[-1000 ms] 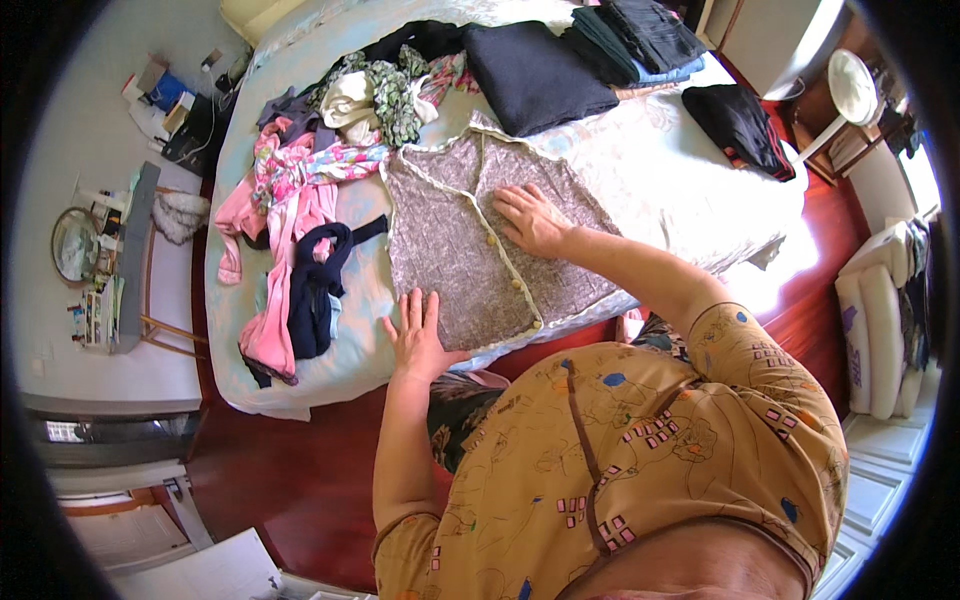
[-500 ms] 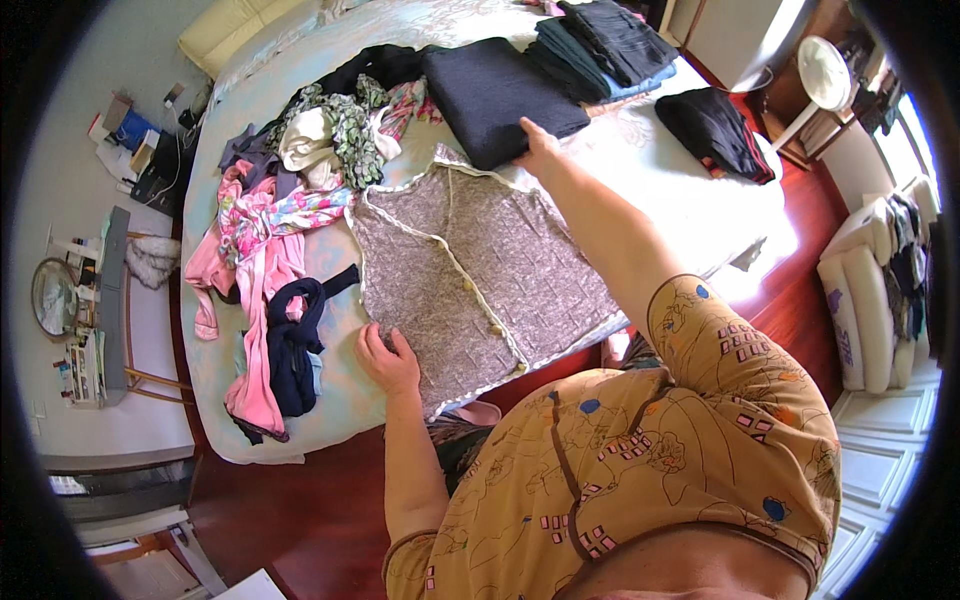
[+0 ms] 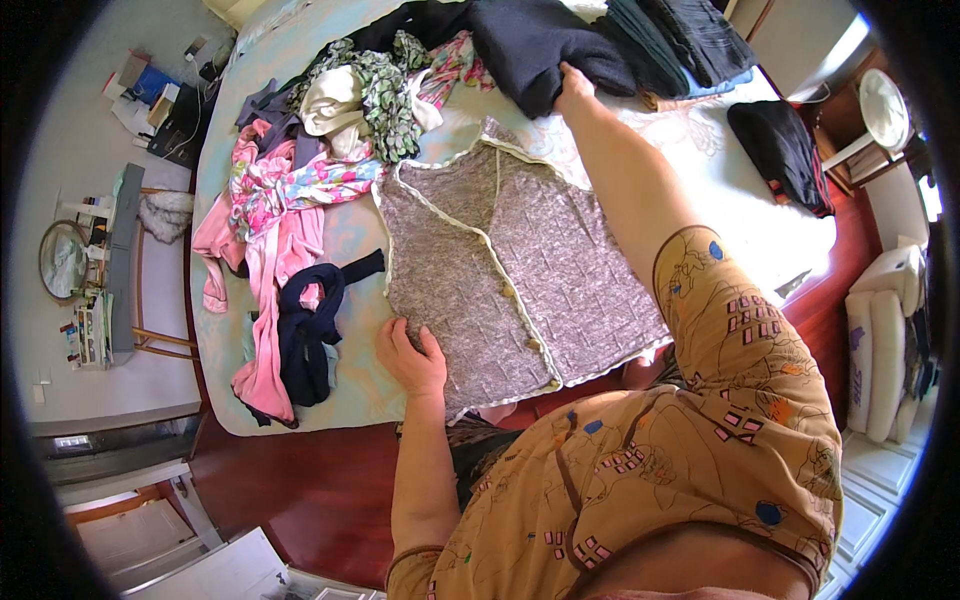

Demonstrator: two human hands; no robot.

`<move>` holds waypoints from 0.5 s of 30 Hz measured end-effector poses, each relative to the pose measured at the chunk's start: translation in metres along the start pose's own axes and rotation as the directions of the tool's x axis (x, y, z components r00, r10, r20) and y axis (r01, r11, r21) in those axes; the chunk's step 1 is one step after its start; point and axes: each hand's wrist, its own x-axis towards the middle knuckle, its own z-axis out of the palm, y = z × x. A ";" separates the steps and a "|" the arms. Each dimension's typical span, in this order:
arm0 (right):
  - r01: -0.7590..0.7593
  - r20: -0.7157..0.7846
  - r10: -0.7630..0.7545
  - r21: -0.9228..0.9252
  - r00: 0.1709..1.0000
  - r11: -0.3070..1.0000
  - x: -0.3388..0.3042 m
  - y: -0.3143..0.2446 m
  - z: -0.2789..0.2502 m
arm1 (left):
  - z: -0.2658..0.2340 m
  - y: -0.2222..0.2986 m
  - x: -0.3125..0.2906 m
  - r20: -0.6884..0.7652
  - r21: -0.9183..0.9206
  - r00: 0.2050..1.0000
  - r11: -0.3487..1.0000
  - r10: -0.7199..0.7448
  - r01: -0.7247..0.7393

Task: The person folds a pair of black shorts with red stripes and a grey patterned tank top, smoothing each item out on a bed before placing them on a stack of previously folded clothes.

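Note:
A grey-brown sleeveless knit vest with pale trim and buttons lies spread front side up near the bed's front edge. At its left side edge, my left hand rests palm down, thumb apart from the fingers, holding nothing. My right arm reaches over the vest's right shoulder. Beyond the vest, my right hand grips the near edge of a folded dark garment, whose surface is rumpled; the fingertips are partly hidden by it.
To the left lies a loose heap: pink clothing, a navy garment, a floral piece and a green patterned cloth. Folded jeans are stacked at the back right. A folded black garment lies by the bed's right edge.
The folded dark garment has moved slightly away from me with my right hand and become more rumpled. My left hand stays at the vest's side. The whole view has shifted a little.

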 end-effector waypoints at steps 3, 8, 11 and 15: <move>-0.017 0.162 0.012 0.027 0.987 0.999 -0.003 0.003 0.013 | -0.001 -0.001 -0.001 0.018 -0.006 1.000 1.000 0.002 -0.002; 0.013 0.129 -0.011 -0.021 0.992 1.000 -0.026 -0.013 -0.015 | 0.000 0.001 -0.001 -0.051 -0.003 0.999 1.000 0.005 -0.005; 0.081 -0.014 -0.088 -0.252 0.996 0.964 -0.080 -0.013 -0.027 | -0.005 -0.003 -0.004 -0.023 0.009 0.999 0.999 -0.037 0.037; 0.313 -0.100 -0.419 -0.516 0.902 0.797 -0.109 -0.028 -0.078 | -0.002 0.003 0.005 -0.050 -0.057 0.999 0.998 -0.006 0.003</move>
